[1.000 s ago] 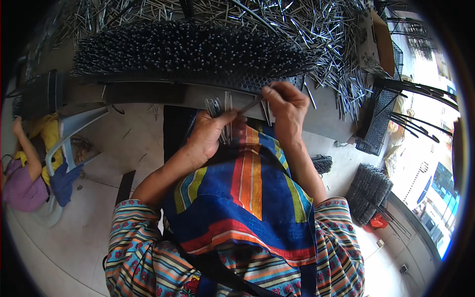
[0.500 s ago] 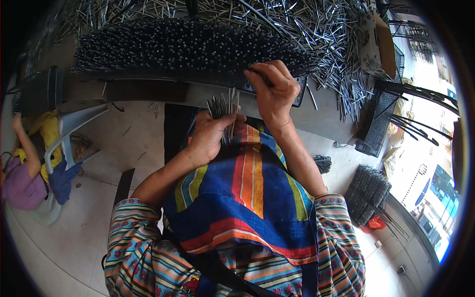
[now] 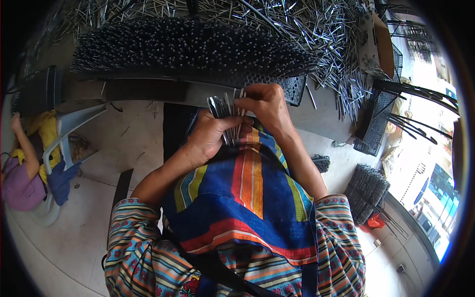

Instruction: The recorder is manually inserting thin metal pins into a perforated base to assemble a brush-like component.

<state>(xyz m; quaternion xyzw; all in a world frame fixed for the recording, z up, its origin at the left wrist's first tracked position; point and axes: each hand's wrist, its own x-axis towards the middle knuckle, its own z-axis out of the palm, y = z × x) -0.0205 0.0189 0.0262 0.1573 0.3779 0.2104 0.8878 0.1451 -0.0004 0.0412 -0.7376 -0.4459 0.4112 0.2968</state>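
My left hand (image 3: 204,134) is closed around a bundle of thin metal rods (image 3: 220,110), their upper ends fanning out above the thumb. Close beside it, my right hand (image 3: 269,106) pinches the top of a rod at the bundle's right edge. Just beyond both hands lies a long black perforated rack (image 3: 292,85), packed with several upright dark rods (image 3: 193,47). Its holes show bare at the right end.
Loose shiny rods (image 3: 326,44) lie heaped behind and right of the rack. A cardboard box (image 3: 378,47) and black mesh baskets (image 3: 377,116) stand at the right. Stacked dark racks (image 3: 366,190) rest on the floor. At far left, another person (image 3: 24,183) sits by a grey chair (image 3: 67,143).
My right hand has come down and left from the rack's right end to the rods in my left hand. The left hand has barely moved.
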